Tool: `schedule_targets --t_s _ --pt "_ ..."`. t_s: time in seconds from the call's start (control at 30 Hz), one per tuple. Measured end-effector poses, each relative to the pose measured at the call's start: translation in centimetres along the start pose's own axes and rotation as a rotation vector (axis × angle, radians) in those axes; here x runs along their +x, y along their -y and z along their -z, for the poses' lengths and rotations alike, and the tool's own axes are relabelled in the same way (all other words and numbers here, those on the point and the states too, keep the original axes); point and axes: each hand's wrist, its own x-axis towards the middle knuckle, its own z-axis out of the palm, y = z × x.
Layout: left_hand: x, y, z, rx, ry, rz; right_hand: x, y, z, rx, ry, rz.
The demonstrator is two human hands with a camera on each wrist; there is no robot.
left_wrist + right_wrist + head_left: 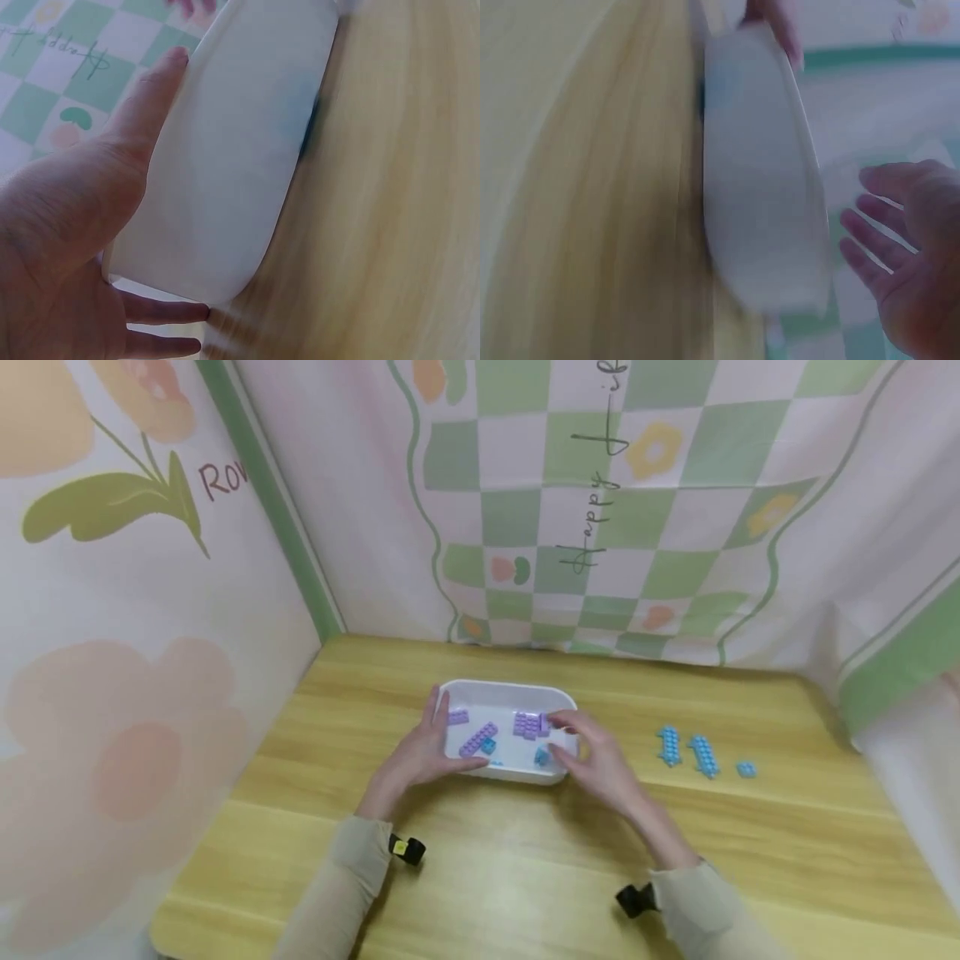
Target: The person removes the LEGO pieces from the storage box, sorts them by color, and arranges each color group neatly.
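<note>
A pale wooden table (525,877) stands in a corner hung with printed cloth: the back panel (675,485) carries green and white checks and the script words "Happy Life", partly cut off, and the left panel (112,568) shows flowers and the letters "Ro". Near the middle of the table sits a white tray (508,692) holding purple bricks (529,724) and small blue bricks (488,746). The left hand (420,756) clasps the tray's left end, thumb on the near wall and fingers along the outside. The right hand (592,758) hovers at the right end, fingers spread and loose, clasping nothing. Three blue bricks (702,755) lie well apart to the right
</note>
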Motion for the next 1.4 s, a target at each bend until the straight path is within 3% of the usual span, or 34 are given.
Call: schedule_targets --t_s 0.1,0.2,0.43,0.57,0.87,1.0,1.17,1.4 --pt "0.0 0.0 -0.1 -0.011 0.0 -0.005 2.1 1.1 -3.0 0.01 0.175 0.014" --pt "-0.1 0.0 -0.2 -0.009 0.002 -0.022 3.6 1.1 -5.5 -0.004 0.285 -0.017" --pt "-0.4 -0.2 0.1 -0.015 -0.017 -0.016 5.7 -1.4 -9.7 -0.146 0.279 -0.07" --pt "-0.5 -0.5 0.2 -0.013 -0.015 -0.009 6.2 -0.2 -9.3 -0.12 0.322 -0.155" --pt "-0.4 -0.5 0.2 -0.02 -0.009 -0.024 6.1 -2.8 -10.8 -0.139 0.323 -0.076" --pt "-0.3 -0.7 0.0 -0.021 -0.013 -0.031 5.8 -3.1 -11.0 -0.17 0.295 -0.021" --pt "-0.6 -0.4 0.0 0.004 0.011 -0.024 5.4 -1.1 -10.6 -0.135 0.255 -0.05" --pt "-0.2 -0.6 0.2 0.011 0.017 -0.04 5.3 -0.4 -10.0 -0.111 0.162 -0.022"
